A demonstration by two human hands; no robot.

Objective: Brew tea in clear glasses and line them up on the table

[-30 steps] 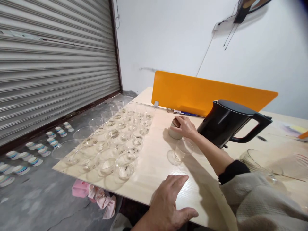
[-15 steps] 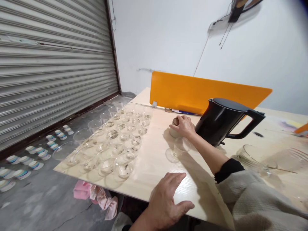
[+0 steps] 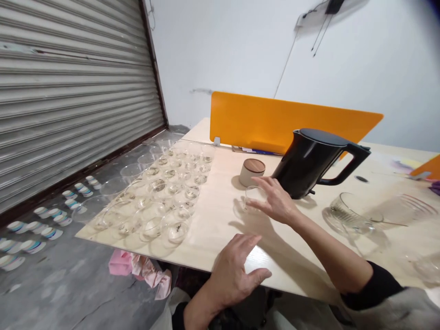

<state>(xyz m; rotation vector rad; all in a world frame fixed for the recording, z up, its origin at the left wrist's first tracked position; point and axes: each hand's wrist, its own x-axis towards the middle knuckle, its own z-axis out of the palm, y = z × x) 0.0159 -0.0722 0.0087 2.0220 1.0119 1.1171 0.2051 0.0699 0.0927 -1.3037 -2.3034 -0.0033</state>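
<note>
A light canister with a brown wooden lid (image 3: pixel 253 166) stands on the table in front of the black electric kettle (image 3: pixel 305 160). Just nearer to me is a single clear cup (image 3: pixel 252 195), upright, partly hidden by fingers. My right hand (image 3: pixel 275 200) is at that cup, thumb and fingers spread apart beside it; whether they touch it I cannot tell. Lower down, by the table's front edge, my left hand (image 3: pixel 237 268) hovers with its fingers apart, holding nothing. On the left side stand rows of clear cups (image 3: pixel 177 229), several with dark bits at the bottom.
An orange divider panel (image 3: pixel 292 121) rises behind the kettle. To the right are a ribbed glass jug (image 3: pixel 349 213) and a stack of clear cups (image 3: pixel 405 211). Small white-and-blue cups (image 3: pixel 51 233) stand on the floor, and pink cloth (image 3: pixel 151 272) lies below the table edge.
My right hand has left the canister and come nearer to me, to the single clear cup. The canister's lid now shows fully. My left hand stays much the same.
</note>
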